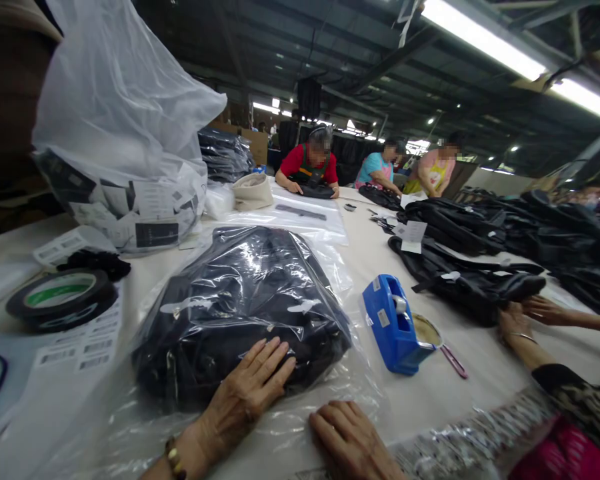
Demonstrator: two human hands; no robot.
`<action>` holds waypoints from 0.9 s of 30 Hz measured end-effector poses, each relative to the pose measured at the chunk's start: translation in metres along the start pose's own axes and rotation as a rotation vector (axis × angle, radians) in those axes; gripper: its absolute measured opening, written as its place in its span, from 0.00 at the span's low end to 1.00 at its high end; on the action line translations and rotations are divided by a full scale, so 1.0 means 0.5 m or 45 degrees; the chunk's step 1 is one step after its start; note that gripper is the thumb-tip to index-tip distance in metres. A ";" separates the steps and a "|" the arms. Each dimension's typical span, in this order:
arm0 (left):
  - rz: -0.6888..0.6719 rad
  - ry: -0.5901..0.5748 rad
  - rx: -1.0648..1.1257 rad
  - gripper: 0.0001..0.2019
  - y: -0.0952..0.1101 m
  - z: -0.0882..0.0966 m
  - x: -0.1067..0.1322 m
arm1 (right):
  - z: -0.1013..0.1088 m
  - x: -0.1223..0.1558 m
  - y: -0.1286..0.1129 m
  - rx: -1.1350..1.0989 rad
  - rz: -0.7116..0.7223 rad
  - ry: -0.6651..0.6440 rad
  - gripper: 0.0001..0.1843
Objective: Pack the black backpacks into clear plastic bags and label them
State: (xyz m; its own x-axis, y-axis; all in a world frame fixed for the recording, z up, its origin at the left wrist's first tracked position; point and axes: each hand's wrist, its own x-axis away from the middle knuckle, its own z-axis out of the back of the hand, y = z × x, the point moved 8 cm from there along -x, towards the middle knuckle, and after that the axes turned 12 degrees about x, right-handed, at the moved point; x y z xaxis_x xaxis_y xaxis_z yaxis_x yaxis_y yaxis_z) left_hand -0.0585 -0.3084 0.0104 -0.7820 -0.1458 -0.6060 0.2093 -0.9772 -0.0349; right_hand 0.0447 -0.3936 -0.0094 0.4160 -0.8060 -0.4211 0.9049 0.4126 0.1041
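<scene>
A black bag (240, 293), which looks like a backpack, lies flat inside a clear plastic bag (330, 373) on the table in front of me. My left hand (250, 387) rests on its near side through the film, fingers stretched out and palm down. To the right, my right hand (353, 440) is at the loose near edge of the plastic bag, fingers bent together over the film; its thumb is hidden. A blue tape dispenser (393, 327) stands right of the plastic bag.
Black tape (63, 300) lies on barcode label sheets (97, 340) at left, before a big plastic sack of tags (130, 200). A co-worker's hands (520, 327) touch black bags (470, 280) at right. Several people work at the far end, one in red (307, 167).
</scene>
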 end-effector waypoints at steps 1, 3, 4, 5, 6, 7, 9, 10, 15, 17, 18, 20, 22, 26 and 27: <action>0.001 0.013 0.011 0.17 0.000 0.001 -0.001 | 0.001 0.000 0.001 0.020 0.013 0.001 0.17; 0.001 0.027 0.025 0.16 0.000 0.002 -0.002 | 0.003 0.003 0.007 0.067 0.014 -0.013 0.20; 0.002 0.035 0.029 0.16 0.001 0.003 -0.002 | 0.005 0.005 0.011 0.088 0.002 -0.013 0.20; 0.009 0.048 0.033 0.16 0.001 0.003 -0.001 | 0.008 0.007 0.014 0.102 -0.014 -0.001 0.20; 0.017 0.059 0.037 0.16 0.002 0.004 -0.001 | 0.013 0.009 0.017 0.109 -0.032 0.018 0.20; 0.023 0.064 0.042 0.16 0.002 0.003 0.000 | 0.016 0.009 0.020 0.109 -0.053 0.036 0.20; 0.037 0.060 0.050 0.17 0.002 -0.001 0.001 | 0.018 0.004 0.027 0.078 -0.095 0.046 0.18; 0.039 0.049 0.051 0.17 0.002 -0.003 0.001 | 0.015 -0.001 0.034 0.054 -0.126 0.037 0.17; 0.083 -0.009 0.146 0.18 -0.017 0.002 0.003 | -0.018 -0.028 0.097 0.081 -0.384 -0.073 0.12; 0.116 -0.024 0.263 0.15 -0.024 0.011 0.002 | -0.028 -0.035 0.114 0.101 -0.435 -0.096 0.11; 0.131 -0.032 0.321 0.13 -0.024 0.014 0.002 | -0.031 -0.037 0.119 0.101 -0.450 -0.104 0.11; 0.168 -0.034 0.396 0.11 -0.020 0.015 0.003 | -0.035 -0.039 0.124 0.103 -0.477 -0.123 0.10; 0.208 0.035 0.396 0.08 -0.014 0.014 0.005 | -0.036 -0.039 0.126 0.110 -0.499 -0.138 0.09; 0.254 0.188 0.312 0.10 -0.008 0.004 0.011 | -0.030 -0.036 0.130 0.185 -0.481 -0.117 0.09; 0.265 0.190 0.306 0.10 -0.010 0.000 0.012 | -0.027 -0.035 0.132 0.201 -0.466 -0.110 0.09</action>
State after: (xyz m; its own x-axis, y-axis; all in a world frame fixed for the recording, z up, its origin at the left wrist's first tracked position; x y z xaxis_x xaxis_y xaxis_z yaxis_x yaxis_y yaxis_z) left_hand -0.0641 -0.3045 0.0072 -0.6388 -0.3386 -0.6908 0.1971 -0.9400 0.2785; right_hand 0.0960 -0.3465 -0.0070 0.0636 -0.9231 -0.3794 0.9945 0.0268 0.1016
